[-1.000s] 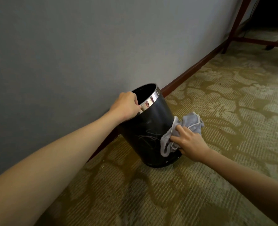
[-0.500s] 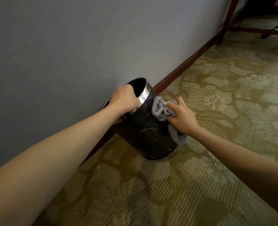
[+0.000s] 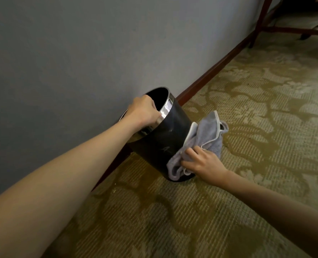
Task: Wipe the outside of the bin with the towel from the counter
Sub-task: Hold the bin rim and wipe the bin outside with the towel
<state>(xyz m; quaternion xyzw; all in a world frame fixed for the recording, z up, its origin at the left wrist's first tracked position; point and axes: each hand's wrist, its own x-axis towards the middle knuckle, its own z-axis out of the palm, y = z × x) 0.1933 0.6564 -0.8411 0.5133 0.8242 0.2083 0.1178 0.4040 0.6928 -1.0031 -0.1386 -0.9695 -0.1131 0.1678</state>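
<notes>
A black round bin [image 3: 165, 138] with a shiny metal rim stands on the carpet by the wall, tilted toward the wall. My left hand [image 3: 144, 110] grips its rim at the near side, fingers hooked inside the opening. My right hand [image 3: 201, 162] presses a grey towel [image 3: 204, 140] with a pale edge against the bin's lower right side, near its base. Part of the towel bunches loosely above and to the right of my fingers. The bin's far side is hidden.
A grey wall [image 3: 98, 53] with a dark wooden skirting board [image 3: 219, 64] runs along the left. Patterned olive carpet [image 3: 247, 108] spreads to the right and front. Dark red furniture legs [image 3: 260, 21] and a chair base stand at the top right.
My right hand has slid the towel down the bin's side from near the rim to near the base. The left hand keeps its hold on the rim.
</notes>
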